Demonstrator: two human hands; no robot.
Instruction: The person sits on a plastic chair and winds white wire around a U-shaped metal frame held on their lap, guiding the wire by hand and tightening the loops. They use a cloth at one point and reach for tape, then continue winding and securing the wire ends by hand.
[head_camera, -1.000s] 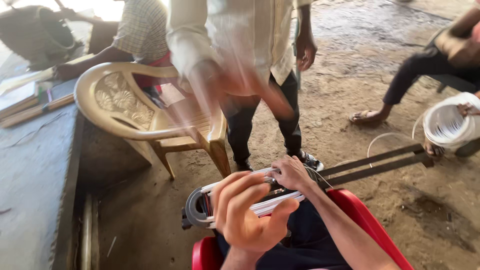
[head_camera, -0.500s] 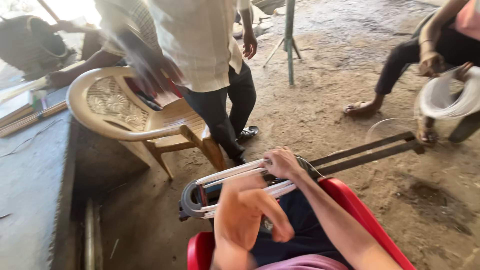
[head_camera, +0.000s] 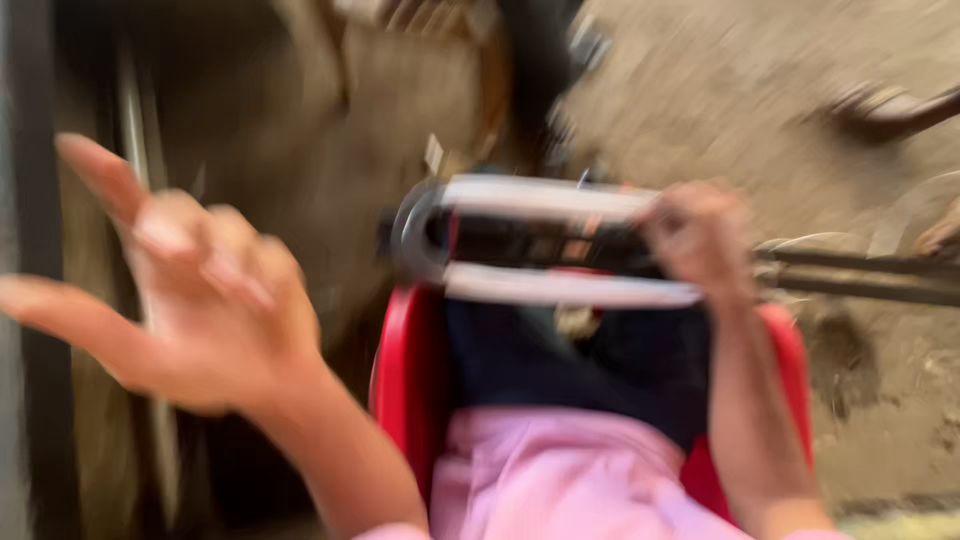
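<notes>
**Right hand on the white loop, left hand lifted off**

Frame heavily blurred; fine detail unreadable.

Object: a long white loop, flattened like a wound coil of band or cable, lying crosswise above the person's lap. Two pale runs show, one upper and one lower, joined by a rounded grey bend at its left end. Dark core between the runs; its make cannot be told.

Right hand: at the right end of the loop, fingers curled down over the upper run and closed on it. Forearm runs straight down to the bottom edge.

Left hand: raised in the air well to the left of the loop, touching nothing. Fingers spread wide, index pointing up-left, thumb out toward the left edge.

Support: the person sits on a red chair, its rim visible on both sides of the lap. Dark trousers under the loop, pink garment nearer the bottom edge.

Surroundings: a dark metal bar reaches from beside the right hand to the right edge. Dirt floor beyond.
</notes>
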